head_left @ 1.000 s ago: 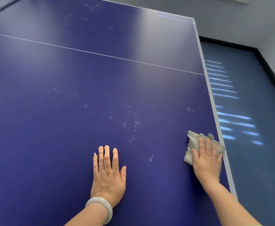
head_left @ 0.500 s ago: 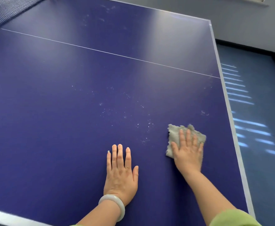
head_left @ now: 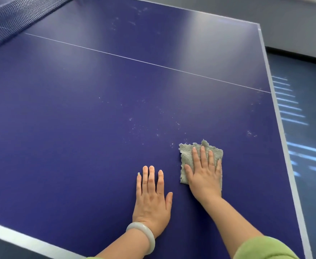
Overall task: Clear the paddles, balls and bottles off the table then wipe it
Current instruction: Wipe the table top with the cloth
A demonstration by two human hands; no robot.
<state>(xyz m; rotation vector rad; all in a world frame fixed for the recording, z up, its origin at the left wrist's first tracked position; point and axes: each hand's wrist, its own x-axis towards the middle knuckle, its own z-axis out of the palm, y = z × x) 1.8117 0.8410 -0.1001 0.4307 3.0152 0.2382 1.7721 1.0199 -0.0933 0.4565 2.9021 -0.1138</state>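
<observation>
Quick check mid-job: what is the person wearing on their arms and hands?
Both hands are bare: no gloves on the left hand or the right hand, and no rings that I can make out. The left wrist carries a smooth, pale whitish bangle. A light green sleeve covers the right arm; only a sliver of the left sleeve, same green, shows at the bottom edge.

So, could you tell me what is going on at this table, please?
A person is at the wiping stage on the blue table-tennis table. Their right hand presses a grey cloth flat on the surface, fingers straight, while the left hand rests palm-down beside it, apart from the cloth. No paddles, balls or bottles show on the part in view. Pale specks lie just beyond the cloth, not yet wiped.
</observation>
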